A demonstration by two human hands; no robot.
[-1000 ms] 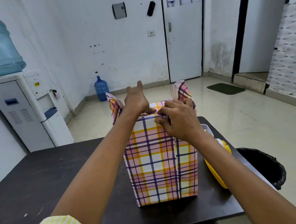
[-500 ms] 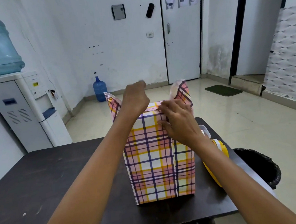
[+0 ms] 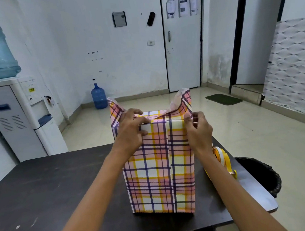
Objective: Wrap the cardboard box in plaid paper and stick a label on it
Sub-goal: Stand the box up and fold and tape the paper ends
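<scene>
**A:** Item one, cardboard box: location, covering?

**B:** It stands upright mid-counter. Plaid paper sheathes the sides, with a seam down the front, and the near top flap is folded down. Your left hand curls over that top edge, thumb on the front. Your right hand pinches the paper at the right corner.

**A:** Outstanding?

**B:** Both end flaps stand unfolded. By my reckoning you have yet to close the top, tape it and stick on the label. No label is in view. The yellow tape dispenser lies just right of the box.
</scene>
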